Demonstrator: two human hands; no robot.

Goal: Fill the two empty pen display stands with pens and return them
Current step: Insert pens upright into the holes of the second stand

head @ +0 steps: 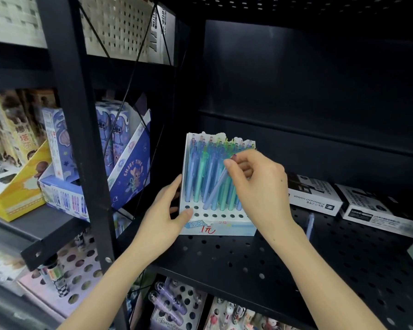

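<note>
A white pen display stand (186, 186) sits on the black perforated shelf (248, 258), holding several blue and green pens in its back rows. Its front rows show several open holes. My left hand (163, 217) holds the stand's left side, thumb on the front corner. My right hand (258, 186) pinches a lilac-blue pen (216, 190) by its top. The pen slants down to the left, its lower end at a hole in the stand. One more blue pen (310, 225) lies loose on the shelf to the right of my right wrist.
Two black-and-white marker boxes (317, 198) lie on the shelf at the right. A black upright post (81, 139) stands left of the stand. Beyond it are blue cartoon boxes (129, 163) and a yellow box (14, 191). Pen trays fill the shelf below.
</note>
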